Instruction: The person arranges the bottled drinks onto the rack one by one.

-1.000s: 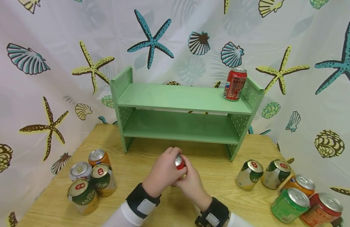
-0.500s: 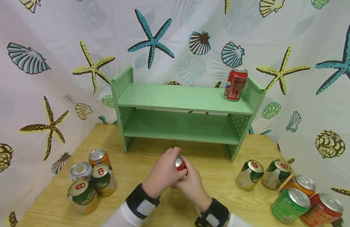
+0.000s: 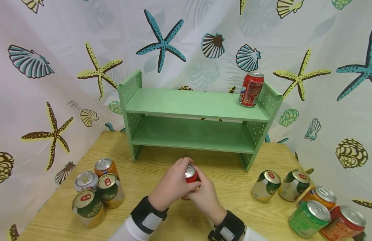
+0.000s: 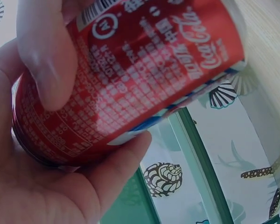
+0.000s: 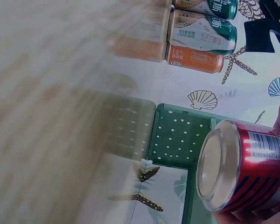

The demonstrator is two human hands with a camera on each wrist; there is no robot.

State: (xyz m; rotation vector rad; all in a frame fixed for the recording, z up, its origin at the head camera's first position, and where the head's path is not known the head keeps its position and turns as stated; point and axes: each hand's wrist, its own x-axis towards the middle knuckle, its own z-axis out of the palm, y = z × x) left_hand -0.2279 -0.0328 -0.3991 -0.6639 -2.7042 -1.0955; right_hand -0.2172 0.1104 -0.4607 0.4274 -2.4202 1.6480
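Observation:
A red Coca-Cola can [image 3: 190, 172] is between my two hands, at the front middle of the table. My left hand [image 3: 171, 185] grips it from the left, its fingers reaching over the far side near the lid. From the right, my right hand [image 3: 205, 197] holds it too, and the hands meet in front of it. The left wrist view shows the can's printed side [image 4: 144, 79], with a thumb and fingers [image 4: 46, 60] curled round it. In the right wrist view the can's silver bottom [image 5: 214, 170] shows. My hands hide much of its body.
Behind the hands stands a green two-tier shelf [image 3: 189, 134]; another red can [image 3: 251, 90] is at its upper right. Several cans, including a green-and-gold one [image 3: 87, 207], cluster at left. More stand at right, including a green can [image 3: 309, 219]. A patterned curtain [image 3: 186, 40] surrounds the table.
My hands stay round the can, which tilts slightly so more of its lid and red side shows between them. The shelf and other cans stay put.

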